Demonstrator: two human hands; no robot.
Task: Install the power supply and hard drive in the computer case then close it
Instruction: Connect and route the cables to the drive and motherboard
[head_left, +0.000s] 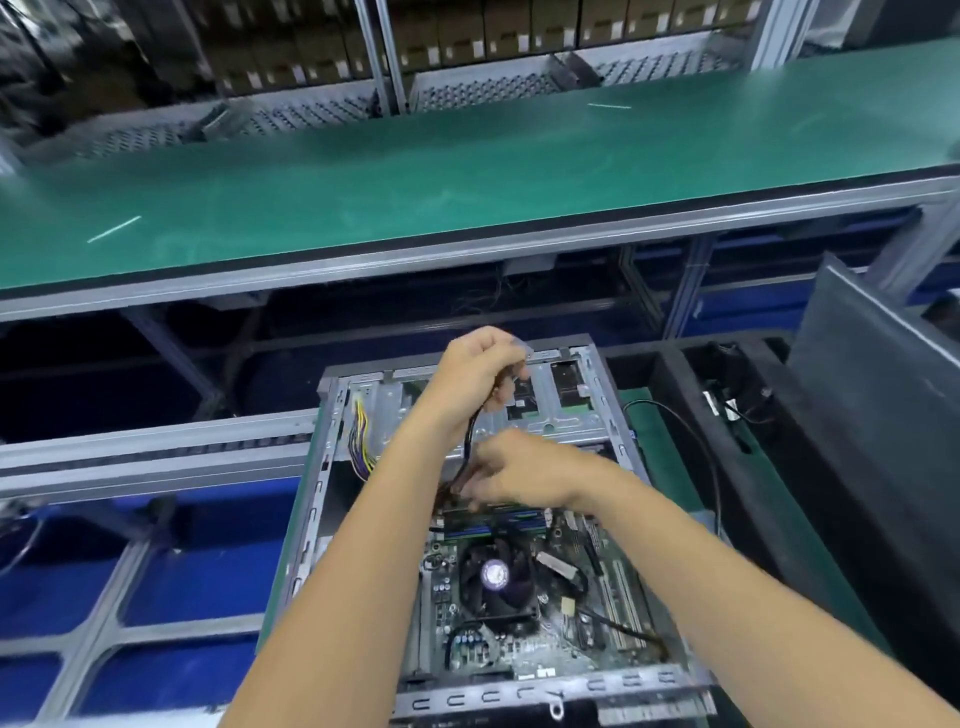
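Two hands work over one open computer case (332, 467). The left hand (480, 371), at 12 o'clock of the case, is curled round a dark cable bundle (470, 431) and lifts it above the drive bay. The right hand (524, 475), just below at the middle of the case, pinches the lower end of the same bundle near the memory slots; motion blur hides the exact fingertips.

Inside the case lies one motherboard (587, 613) with one round CPU cooler fan (496, 577) at its middle and blue memory sticks (511, 522) just above the fan. One loom of yellow and purple wires (361, 439) hangs at 10 o'clock inside the case wall. The metal drive cage (550, 410) spans the case's 12 o'clock end.

One dark side panel (878, 384) leans at 3 o'clock of the case. A green counter (467, 176) runs across beyond, at 12 o'clock.
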